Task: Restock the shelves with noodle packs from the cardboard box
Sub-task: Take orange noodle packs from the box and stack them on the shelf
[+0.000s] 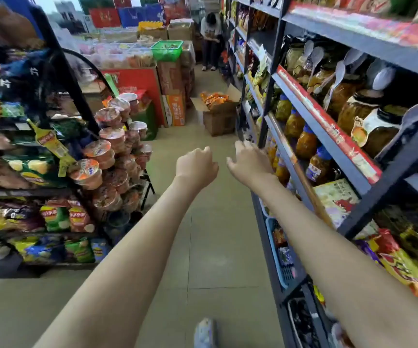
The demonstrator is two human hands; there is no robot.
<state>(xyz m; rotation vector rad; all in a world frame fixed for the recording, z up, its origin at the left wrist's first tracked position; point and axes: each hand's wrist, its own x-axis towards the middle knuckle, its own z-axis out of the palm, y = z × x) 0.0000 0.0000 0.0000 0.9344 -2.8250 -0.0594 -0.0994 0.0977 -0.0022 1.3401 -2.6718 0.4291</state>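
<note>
Two hands out in front, both empty. L hand (196, 165): fingers loosely curled, back of hand to cam, nothing seen in it. R hand (249, 163): more spread, fingers relaxed, holds nothing. It hovers just beside the front edge of the shelves (328, 125) on my R side; can't tell if it's touching.

Task obj: cardboard box (219, 120) sits on the floor (215, 247) further down the aisle, at the foot of the same R shelving. Flaps are open, w/ orange noodle packs (214, 97) heaped in the top. Box is well apart from both hands, so no contact w/ any task item.

Shelf levels near me carry jars (306, 141) w/ yellow-orange contents. Can't make out from here which bay takes the noodles.

L side of aisle: rack w/ stacked bowl cups (107, 151) and chip bags. A person (211, 38) stands at the far end, past the box. My shoe (205, 332) is at the bottom edge.

Step, as I judge it: approach/fetch phase, i.e. heading to the box, nothing picked yet. Progress can't be rated; box looks fairly full.

Next move needs:
- close the gap along the aisle and bend to floor level
- put both hands into the open top
- grip packs by the body, not the crinkly edge; soft wrappers prob. slip and neighbours may slide off the heap
- then locate the shelf gap
</note>
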